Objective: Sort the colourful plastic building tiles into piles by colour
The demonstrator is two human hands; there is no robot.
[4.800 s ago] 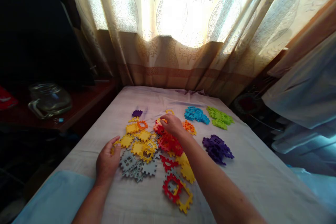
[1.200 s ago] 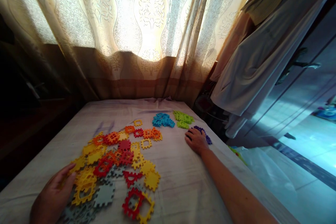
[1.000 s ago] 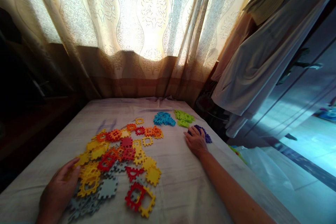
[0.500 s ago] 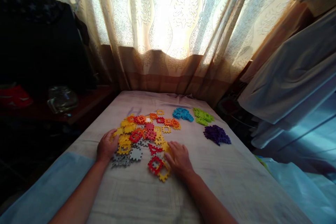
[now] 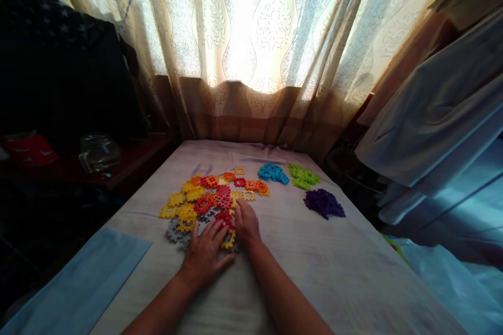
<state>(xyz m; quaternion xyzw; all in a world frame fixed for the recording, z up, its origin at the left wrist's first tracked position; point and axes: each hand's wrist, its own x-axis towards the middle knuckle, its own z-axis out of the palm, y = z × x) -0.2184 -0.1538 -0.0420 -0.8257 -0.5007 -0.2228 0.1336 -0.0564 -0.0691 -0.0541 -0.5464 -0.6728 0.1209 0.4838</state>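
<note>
My left hand [image 5: 206, 254] lies with fingers spread at the near edge of a mixed pile of notched plastic building pieces, its fingertips over grey and red ones. My right hand [image 5: 247, 222] rests edge-on against the pile's right side, fingers extended. Between the hands sits a yellow frame piece [image 5: 229, 239]. The pile holds yellow pieces [image 5: 186, 213] on the left, red pieces [image 5: 204, 203] in the middle, grey pieces [image 5: 173, 232] at the near left and orange pieces [image 5: 251, 185] toward the back. Some pieces under my hands are hidden.
Apart from the mixed pile lie a blue heap [image 5: 272, 172], a green heap [image 5: 303, 175] and a purple heap [image 5: 324, 203]. A light blue cloth [image 5: 90, 277] covers the near left of the sheet [image 5: 314, 272]. A glass jar [image 5: 99, 153] stands on the side table at left.
My left hand has moved right and nearer, from the yellow pieces to the near edge. My right hand has shifted left and away from me. The loose red and yellow pieces now sit closer to the pile.
</note>
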